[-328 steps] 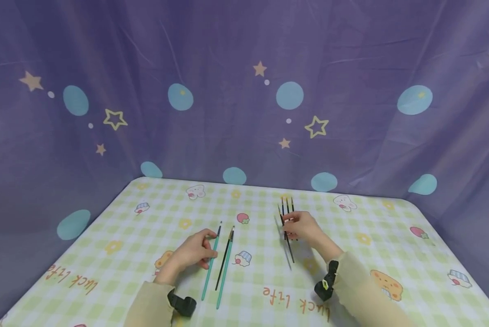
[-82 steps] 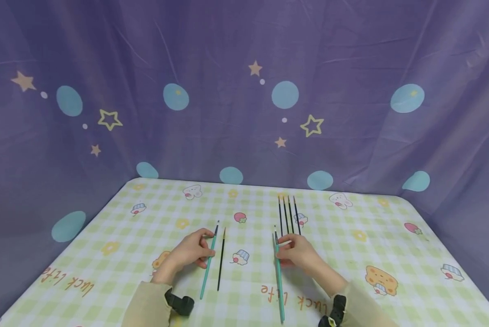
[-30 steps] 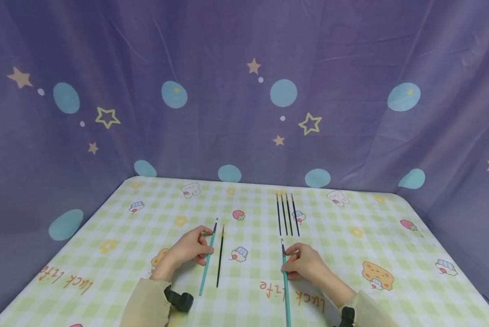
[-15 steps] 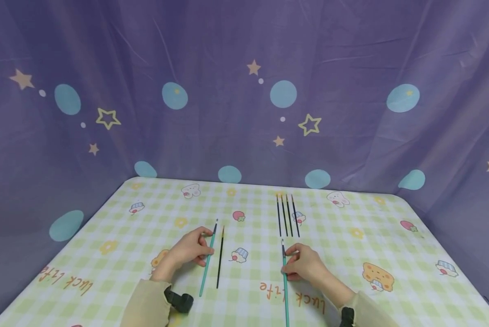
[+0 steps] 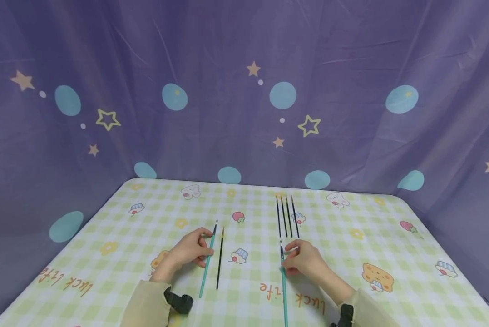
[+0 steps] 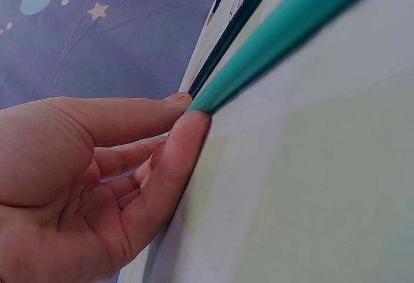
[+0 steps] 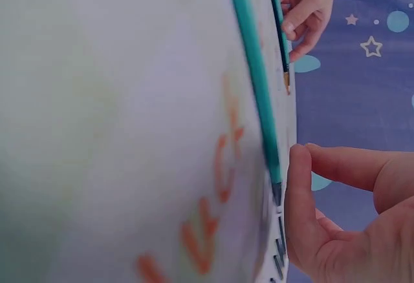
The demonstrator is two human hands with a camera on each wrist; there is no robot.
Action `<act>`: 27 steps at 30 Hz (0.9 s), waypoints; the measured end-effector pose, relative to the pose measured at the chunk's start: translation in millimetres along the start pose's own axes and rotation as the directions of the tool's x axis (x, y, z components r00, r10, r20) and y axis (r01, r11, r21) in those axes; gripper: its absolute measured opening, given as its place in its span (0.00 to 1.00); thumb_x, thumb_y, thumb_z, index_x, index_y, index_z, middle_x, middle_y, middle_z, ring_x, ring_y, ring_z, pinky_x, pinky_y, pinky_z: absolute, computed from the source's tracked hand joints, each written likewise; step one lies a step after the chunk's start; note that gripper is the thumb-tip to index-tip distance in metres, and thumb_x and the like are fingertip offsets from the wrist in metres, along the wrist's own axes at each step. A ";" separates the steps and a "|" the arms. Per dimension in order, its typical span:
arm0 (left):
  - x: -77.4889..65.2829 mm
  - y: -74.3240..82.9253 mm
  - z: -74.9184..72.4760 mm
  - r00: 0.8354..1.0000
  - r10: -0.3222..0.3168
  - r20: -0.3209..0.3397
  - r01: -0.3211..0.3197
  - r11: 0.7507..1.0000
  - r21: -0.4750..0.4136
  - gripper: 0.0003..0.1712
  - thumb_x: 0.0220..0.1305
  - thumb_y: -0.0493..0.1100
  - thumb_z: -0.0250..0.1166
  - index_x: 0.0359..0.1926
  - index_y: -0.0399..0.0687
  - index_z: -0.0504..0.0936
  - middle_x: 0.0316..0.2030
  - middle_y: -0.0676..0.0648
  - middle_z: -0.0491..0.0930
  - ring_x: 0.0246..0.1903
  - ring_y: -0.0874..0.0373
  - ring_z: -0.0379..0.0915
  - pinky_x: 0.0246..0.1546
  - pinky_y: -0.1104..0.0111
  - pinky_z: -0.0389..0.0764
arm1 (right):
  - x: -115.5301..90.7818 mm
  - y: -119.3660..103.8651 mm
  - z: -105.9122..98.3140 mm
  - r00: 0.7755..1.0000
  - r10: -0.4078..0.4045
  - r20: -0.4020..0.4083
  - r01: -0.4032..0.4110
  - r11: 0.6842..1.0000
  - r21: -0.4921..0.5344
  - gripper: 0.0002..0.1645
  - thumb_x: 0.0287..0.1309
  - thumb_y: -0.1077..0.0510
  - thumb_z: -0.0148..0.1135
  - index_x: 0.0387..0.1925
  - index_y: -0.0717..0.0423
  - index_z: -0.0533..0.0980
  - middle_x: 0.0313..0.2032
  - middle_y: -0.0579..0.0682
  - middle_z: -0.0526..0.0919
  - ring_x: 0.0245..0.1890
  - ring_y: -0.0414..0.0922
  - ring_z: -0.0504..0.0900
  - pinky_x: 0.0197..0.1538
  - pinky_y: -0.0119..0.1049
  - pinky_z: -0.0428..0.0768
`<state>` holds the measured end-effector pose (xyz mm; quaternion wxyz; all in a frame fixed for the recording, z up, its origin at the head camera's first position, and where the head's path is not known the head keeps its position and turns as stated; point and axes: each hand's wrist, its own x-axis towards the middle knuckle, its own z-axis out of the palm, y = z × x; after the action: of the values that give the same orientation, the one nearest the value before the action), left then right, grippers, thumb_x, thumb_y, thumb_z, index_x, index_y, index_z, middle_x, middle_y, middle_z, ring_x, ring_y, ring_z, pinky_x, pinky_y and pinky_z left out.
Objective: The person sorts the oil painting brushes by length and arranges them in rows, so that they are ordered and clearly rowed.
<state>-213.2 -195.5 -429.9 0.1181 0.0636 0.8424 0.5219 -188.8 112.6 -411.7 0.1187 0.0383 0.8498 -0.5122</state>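
Note:
My left hand point(image 5: 189, 250) pinches a teal paintbrush point(image 5: 205, 277) between thumb and fingers; the left wrist view shows the tips on its handle point(image 6: 278, 41). Just right of that brush lies a black paintbrush point(image 5: 219, 263). On the right, another teal paintbrush point(image 5: 284, 295) lies on the tablecloth, tip pointing away from me. My right hand point(image 5: 305, 259) is beside it; in the right wrist view thumb and forefinger point(image 7: 299, 173) meet at their tips, a small gap from the brush point(image 7: 259, 83). Beyond it, several black paintbrushes point(image 5: 289, 218) lie side by side in a row.
A green-and-white checked tablecloth point(image 5: 146, 236) with printed cartoons covers the table. Behind and to the left hangs a purple curtain point(image 5: 228, 136) with stars and blue ovals, along the table's far edge.
Over the earlier frames, my right hand laid a black paintbrush in the row and carried a teal one from left to right. Now its fingers have come off the teal brush. The left stays put.

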 end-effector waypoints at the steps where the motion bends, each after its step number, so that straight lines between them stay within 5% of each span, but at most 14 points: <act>1: 0.1 0.1 -0.2 1.000 -0.001 0.001 0.001 1.000 -0.002 0.28 0.54 0.33 0.63 0.56 0.35 0.66 0.23 0.43 0.69 0.14 0.57 0.71 0.18 0.63 0.81 | 0.6 -2.3 0.2 1.000 -0.004 0.003 0.004 1.000 -0.002 0.20 0.42 0.68 0.68 0.40 0.65 0.72 0.25 0.52 0.75 0.18 0.42 0.78 0.24 0.34 0.81; 14: -1.3 1.6 -0.9 1.000 0.002 0.010 -0.002 1.000 -0.010 0.28 0.54 0.33 0.63 0.56 0.34 0.65 0.24 0.44 0.69 0.15 0.58 0.70 0.19 0.63 0.81 | 8.2 -33.2 26.6 0.991 -0.106 0.084 0.097 0.990 0.105 0.20 0.44 0.69 0.66 0.42 0.68 0.72 0.24 0.52 0.74 0.19 0.42 0.79 0.26 0.35 0.83; 27: 1.3 -0.7 -0.9 1.000 0.004 0.010 -0.004 1.000 -0.011 0.28 0.54 0.33 0.63 0.56 0.35 0.66 0.24 0.44 0.69 0.16 0.58 0.70 0.19 0.62 0.81 | 25.2 -53.3 66.9 0.982 -0.131 0.136 0.107 0.979 0.176 0.18 0.45 0.69 0.65 0.41 0.69 0.73 0.28 0.54 0.77 0.22 0.45 0.82 0.28 0.36 0.83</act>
<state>-214.6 -196.4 -430.3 0.1215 0.0672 0.8389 0.5262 -212.3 27.1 -401.8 0.1463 -0.0406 0.7933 -0.5896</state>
